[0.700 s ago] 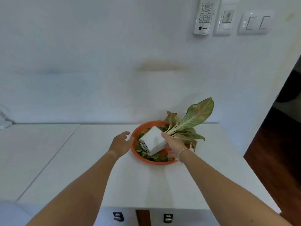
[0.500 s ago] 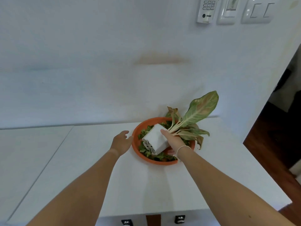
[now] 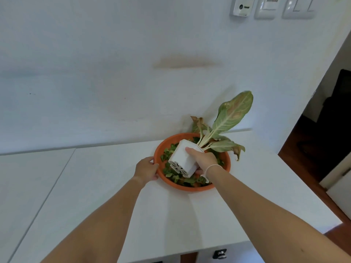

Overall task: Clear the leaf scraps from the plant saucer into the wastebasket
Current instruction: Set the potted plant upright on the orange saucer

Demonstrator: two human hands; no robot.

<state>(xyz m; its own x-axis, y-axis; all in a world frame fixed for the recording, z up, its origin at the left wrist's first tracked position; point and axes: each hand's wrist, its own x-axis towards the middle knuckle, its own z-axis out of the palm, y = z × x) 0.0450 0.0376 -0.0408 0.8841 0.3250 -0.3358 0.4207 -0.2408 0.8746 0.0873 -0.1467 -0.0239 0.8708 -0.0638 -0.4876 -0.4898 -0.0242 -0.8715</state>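
An orange plant saucer [image 3: 224,164] sits on the white counter near the wall. Green leaf scraps [image 3: 167,154] lie scattered inside it. A white plant pot [image 3: 180,158] is tilted over the saucer, its perforated bottom facing me and its leaves [image 3: 229,114] pointing to the upper right. My right hand [image 3: 203,158] grips the pot around its side. My left hand [image 3: 146,169] holds the saucer's left rim. No wastebasket is in view.
The white counter [image 3: 171,215] ends at a front edge with drawer locks [image 3: 219,254] below. A wall phone [image 3: 243,6] and switches [image 3: 298,6] hang above. Dark wooden floor [image 3: 311,149] and a doorway lie to the right.
My left hand has moved right and closed on the saucer's rim. The right hand keeps the tilted pot. The camera has tipped down and closer.
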